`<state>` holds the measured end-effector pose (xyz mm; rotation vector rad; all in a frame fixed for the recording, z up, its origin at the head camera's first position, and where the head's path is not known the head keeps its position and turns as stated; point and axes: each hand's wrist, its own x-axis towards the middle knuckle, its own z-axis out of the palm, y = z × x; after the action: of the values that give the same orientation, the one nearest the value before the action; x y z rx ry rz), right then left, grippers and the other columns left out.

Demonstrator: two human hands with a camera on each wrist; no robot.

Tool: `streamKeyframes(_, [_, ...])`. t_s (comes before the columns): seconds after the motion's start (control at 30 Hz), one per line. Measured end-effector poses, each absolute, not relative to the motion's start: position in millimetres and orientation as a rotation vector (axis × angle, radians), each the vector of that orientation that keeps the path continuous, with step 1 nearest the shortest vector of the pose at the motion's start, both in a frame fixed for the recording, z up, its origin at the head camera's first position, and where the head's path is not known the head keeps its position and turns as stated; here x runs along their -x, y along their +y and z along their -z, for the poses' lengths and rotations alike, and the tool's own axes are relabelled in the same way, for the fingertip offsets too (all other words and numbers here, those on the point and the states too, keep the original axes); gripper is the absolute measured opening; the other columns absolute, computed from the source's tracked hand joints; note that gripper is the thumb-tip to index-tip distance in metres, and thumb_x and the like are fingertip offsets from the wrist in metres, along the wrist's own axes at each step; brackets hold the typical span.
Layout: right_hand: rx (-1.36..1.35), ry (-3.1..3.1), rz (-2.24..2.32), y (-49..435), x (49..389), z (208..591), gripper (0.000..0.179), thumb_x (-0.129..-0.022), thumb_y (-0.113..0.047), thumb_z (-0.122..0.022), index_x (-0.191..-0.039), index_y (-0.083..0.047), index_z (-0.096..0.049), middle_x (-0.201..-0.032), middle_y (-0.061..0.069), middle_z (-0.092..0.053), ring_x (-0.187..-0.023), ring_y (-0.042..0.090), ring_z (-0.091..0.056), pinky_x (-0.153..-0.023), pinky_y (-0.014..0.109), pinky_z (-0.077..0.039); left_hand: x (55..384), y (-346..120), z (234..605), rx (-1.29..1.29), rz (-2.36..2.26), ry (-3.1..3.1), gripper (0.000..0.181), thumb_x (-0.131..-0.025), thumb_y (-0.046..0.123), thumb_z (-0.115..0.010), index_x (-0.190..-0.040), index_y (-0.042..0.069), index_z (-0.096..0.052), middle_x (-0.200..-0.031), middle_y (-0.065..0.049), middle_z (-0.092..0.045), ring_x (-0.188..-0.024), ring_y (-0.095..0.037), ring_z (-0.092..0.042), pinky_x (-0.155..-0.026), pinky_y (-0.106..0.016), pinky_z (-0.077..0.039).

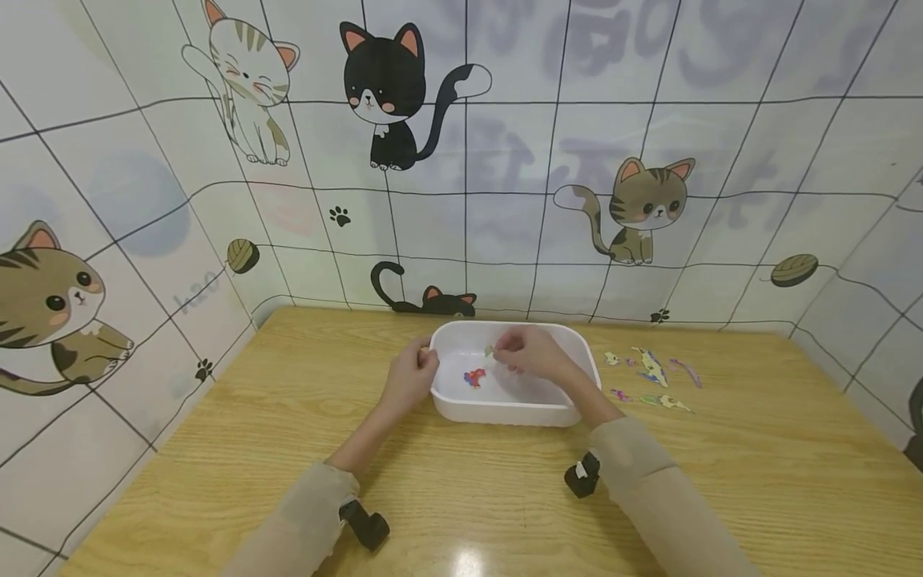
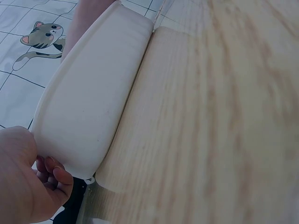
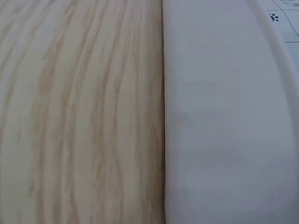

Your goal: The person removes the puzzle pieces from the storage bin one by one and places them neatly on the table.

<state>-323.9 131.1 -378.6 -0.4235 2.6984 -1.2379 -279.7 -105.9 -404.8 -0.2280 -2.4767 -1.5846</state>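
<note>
A white plastic basin (image 1: 472, 412) stands on the wooden table. My left hand (image 1: 409, 375) grips the basin's left end, its fingers curled at the rim; the left wrist view shows this hand (image 2: 28, 179) with the thumb side by the rim and the fingertips under it. Over the inside of the basin, my right hand (image 1: 530, 353) pinches a small pale green piece (image 1: 489, 351) between thumb and fingertips. Below and left of it, a small red and blue piece (image 1: 473, 377) lies on the basin's floor. In the right wrist view only the basin's outer wall (image 3: 224, 112) shows, the hand being hidden.
Right of the basin, several thin flat pieces lie scattered on the table (image 1: 461, 481): a yellow one (image 1: 652, 367), a purple curved strip (image 1: 687, 372) and a yellow-green one (image 1: 667, 401) among them. A cat-printed sheet (image 1: 505, 224) hangs behind the table and along its sides.
</note>
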Motion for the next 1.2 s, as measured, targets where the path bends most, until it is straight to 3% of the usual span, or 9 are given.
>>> streamKeyframes(0.57, [0.472, 2.657, 1.382, 158, 301, 360, 0.026, -0.099, -0.013, -0.062, -0.118, 0.004, -0.065, -0.110, 0.021, -0.067, -0.083, 0.023, -0.064, -0.073, 0.034, -0.056, 283, -106, 406, 0.227, 1.601, -2.476, 0.038, -0.099, 0.010, -0.051, -0.133, -0.007, -0.057, -0.072, -0.004, -0.054, -0.058, -0.013, -0.047, -0.050, -0.023, -0.039])
streamKeyframes(0.9, [0.554, 2.606, 1.503, 182, 292, 352, 0.027, -0.099, -0.015, -0.064, -0.118, 0.005, -0.066, -0.109, 0.025, -0.065, -0.090, 0.041, -0.062, -0.074, 0.033, -0.056, 282, -105, 406, 0.220, 1.589, -2.478, 0.037, -0.099, 0.009, -0.051, -0.132, -0.007, -0.058, -0.076, -0.007, -0.057, -0.061, -0.014, -0.049, -0.052, -0.023, -0.041])
streamKeyframes(1.2, [0.501, 2.616, 1.555, 211, 281, 346, 0.027, -0.097, -0.021, -0.068, -0.112, 0.002, -0.066, -0.098, 0.017, -0.065, -0.083, 0.027, -0.064, -0.074, 0.031, -0.055, 281, -105, 408, 0.259, 1.576, -2.436, 0.038, -0.097, 0.009, -0.050, -0.128, -0.010, -0.058, -0.072, -0.005, -0.054, -0.060, -0.013, -0.048, -0.052, -0.023, -0.040])
